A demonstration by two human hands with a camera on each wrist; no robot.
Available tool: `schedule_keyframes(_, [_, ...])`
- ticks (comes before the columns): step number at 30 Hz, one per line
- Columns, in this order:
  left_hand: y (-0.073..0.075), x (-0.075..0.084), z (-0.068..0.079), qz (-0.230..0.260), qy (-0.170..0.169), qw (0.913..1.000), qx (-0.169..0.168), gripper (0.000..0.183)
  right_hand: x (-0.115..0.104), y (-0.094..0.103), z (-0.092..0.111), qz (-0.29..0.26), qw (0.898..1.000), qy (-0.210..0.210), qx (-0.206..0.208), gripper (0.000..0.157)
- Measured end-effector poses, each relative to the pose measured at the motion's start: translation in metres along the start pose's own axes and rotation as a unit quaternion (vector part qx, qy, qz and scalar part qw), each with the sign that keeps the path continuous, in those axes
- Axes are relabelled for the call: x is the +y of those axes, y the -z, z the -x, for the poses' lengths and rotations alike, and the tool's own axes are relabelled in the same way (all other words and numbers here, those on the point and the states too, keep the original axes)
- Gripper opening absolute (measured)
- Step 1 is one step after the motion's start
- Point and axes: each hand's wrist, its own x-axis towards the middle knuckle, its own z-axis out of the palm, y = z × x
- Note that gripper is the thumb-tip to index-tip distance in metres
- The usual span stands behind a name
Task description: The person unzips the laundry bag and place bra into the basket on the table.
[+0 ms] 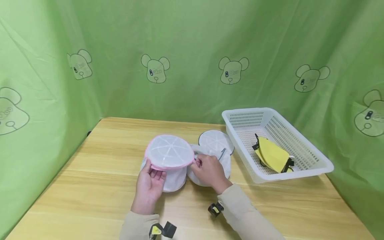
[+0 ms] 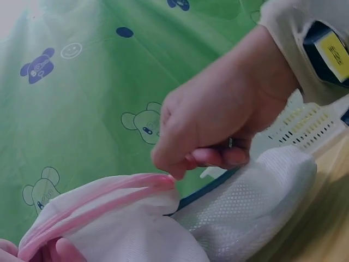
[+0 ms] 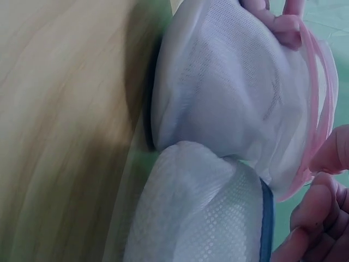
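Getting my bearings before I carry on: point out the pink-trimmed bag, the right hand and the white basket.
Pink-trimmed bag (image 1: 171,153), head view: its round top panel.
Right hand (image 1: 209,169), head view: back of the hand.
White basket (image 1: 288,138), head view: inner right wall.

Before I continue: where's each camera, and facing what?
Head: on the head, facing forward-down at the table; left grip, right grip and sleeves show.
Left wrist: on that wrist, facing the pink-trimmed bag and green cloth; right grip, a sleeve and left fingertips show.
Right wrist: on that wrist, facing the pink-trimmed bag from its side; fingers of both grips show.
Both wrist views share the dark-trimmed mesh bag.
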Motion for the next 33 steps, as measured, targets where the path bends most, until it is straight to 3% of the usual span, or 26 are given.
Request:
schedule_keyframes(6, [-0.002, -0.003, 0.001, 0.033, -0.031, 0.9978, -0.048, 0.018, -0.005, 0.001, 0.0, -0.004, 1.0, 0.001, 0.003, 0.025])
schedule_keyframes(11, [-0.004, -0.008, 0.001, -0.003, -0.062, 0.9954, -0.073, 0.016, -0.007, 0.0, 0.003, -0.011, 1.0, 0.008, 0.01, 0.022])
schedule_keyframes(18, [-0.004, -0.015, 0.002, -0.063, -0.037, 0.9956, -0.059, 0.012, -0.012, -0.002, 0.006, -0.022, 0.999, 0.022, 0.017, 0.021])
schedule_keyframes(28, [-0.005, -0.028, 0.006, -0.133, 0.008, 0.9816, -0.137, 0.007, -0.024, -0.002, 0.011, -0.058, 0.996, 0.065, 0.01, 0.022])
schedule_keyframes(33, [-0.006, -0.03, 0.007, -0.138, 0.017, 0.9795, -0.146, 0.014, -0.03, -0.002, 0.013, -0.096, 0.991, 0.089, -0.009, 0.02])
